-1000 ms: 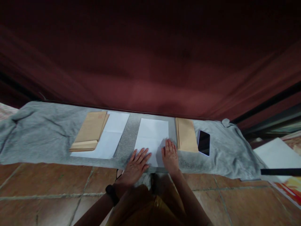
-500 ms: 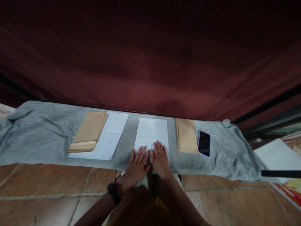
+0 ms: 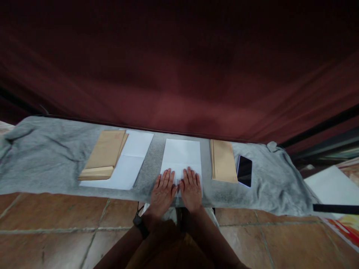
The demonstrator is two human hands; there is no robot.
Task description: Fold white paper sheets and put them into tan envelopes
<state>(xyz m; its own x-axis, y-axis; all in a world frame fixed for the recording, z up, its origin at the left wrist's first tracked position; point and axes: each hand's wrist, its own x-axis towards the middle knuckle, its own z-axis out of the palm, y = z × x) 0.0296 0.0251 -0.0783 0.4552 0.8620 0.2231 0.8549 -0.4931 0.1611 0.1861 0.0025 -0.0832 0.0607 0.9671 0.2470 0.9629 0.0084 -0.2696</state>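
A white sheet of paper [image 3: 181,151] with a crease across it lies on the grey cloth [image 3: 61,149] in front of me. Flat on its lower left part rests my left hand [image 3: 162,190], fingers stretched out and a dark watch on the wrist. My right hand [image 3: 191,188] lies flat on the lower right part, fingers extended, its thumb close to the left one. Both hands cover the near part of the sheet and grasp nothing.
Left, brown envelopes [image 3: 103,149] lie over creased white paper [image 3: 131,164]. Right, more brown envelopes [image 3: 224,160] lie beside a phone [image 3: 244,171]. A dark red hanging cloth [image 3: 174,93] rises behind. Tiled floor [image 3: 56,213] shows below.
My left hand has straightened and shifted slightly left, its fingers now pointing forward. The right hand stays flat in nearly the same place. The papers have not visibly moved.
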